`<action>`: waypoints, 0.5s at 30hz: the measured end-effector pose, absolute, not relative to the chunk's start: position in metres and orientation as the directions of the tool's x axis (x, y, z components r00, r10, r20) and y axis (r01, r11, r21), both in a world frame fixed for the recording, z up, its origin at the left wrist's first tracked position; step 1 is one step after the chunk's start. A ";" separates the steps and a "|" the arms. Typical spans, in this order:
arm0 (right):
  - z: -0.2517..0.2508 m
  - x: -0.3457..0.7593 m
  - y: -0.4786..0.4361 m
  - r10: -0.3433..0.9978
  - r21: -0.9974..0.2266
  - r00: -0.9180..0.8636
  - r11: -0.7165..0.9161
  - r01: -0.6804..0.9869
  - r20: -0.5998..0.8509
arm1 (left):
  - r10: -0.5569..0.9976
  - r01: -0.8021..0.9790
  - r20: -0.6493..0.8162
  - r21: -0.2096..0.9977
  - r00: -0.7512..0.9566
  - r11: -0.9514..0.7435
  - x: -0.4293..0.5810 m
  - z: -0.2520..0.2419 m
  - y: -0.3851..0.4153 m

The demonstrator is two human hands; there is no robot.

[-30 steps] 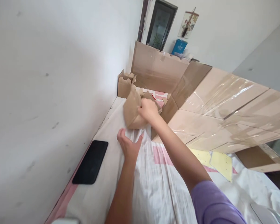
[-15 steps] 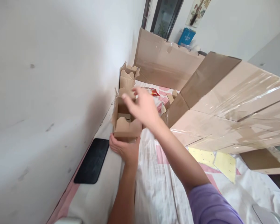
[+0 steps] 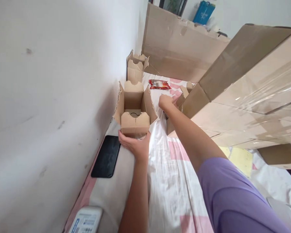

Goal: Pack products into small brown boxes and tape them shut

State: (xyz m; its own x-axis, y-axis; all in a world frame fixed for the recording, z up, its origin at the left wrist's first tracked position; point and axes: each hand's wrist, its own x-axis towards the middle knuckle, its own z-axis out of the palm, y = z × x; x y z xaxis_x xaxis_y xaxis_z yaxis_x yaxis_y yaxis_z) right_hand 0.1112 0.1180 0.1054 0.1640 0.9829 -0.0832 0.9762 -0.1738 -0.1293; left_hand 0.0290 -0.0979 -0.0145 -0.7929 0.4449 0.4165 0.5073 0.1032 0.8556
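Observation:
A small cardboard box (image 3: 135, 124) stands upright with its flaps spread and its top uncovered. My left hand (image 3: 135, 145) is wrapped round the near side of this box, low down, thumb at the right corner. To the right, my right hand (image 3: 167, 103) reaches down beside another small box (image 3: 185, 94) with raised flaps; its fingers are mostly hidden behind the hand and wrist. A third flapped cardboard box (image 3: 135, 72) stands behind the first one, against the wall. Beyond my right hand lies a red packet (image 3: 159, 84) on the sheet.
A white wall (image 3: 50, 97) rises on the left. A black phone (image 3: 106, 157) and a white pack (image 3: 86, 220) lie near it. Large taped cardboard (image 3: 252, 113) stands to the right, with a cardboard panel (image 3: 179, 48) at the back. Yellow sheets (image 3: 242, 160) lie at right.
My right hand has moved from above the held box to the right, down beside the other small box. The held box's side flaps now spread outward. The view has shifted.

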 end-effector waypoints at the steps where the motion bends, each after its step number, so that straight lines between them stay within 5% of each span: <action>1: 0.110 0.104 0.113 0.992 -0.171 0.109 -0.118 0.978 -0.063 | 0.446 0.512 0.425 0.854 -0.788 0.091 0.028 -0.014 -0.096; 9: 0.141 0.082 0.025 0.975 -0.522 -0.207 0.216 0.825 0.075 | 0.339 0.570 0.553 0.819 -0.761 -0.057 0.030 -0.003 -0.098; 15: 0.176 0.126 -0.076 0.957 -0.702 -0.212 0.291 0.650 0.200 | 0.363 0.491 0.601 0.795 -0.712 -0.356 0.042 0.031 -0.124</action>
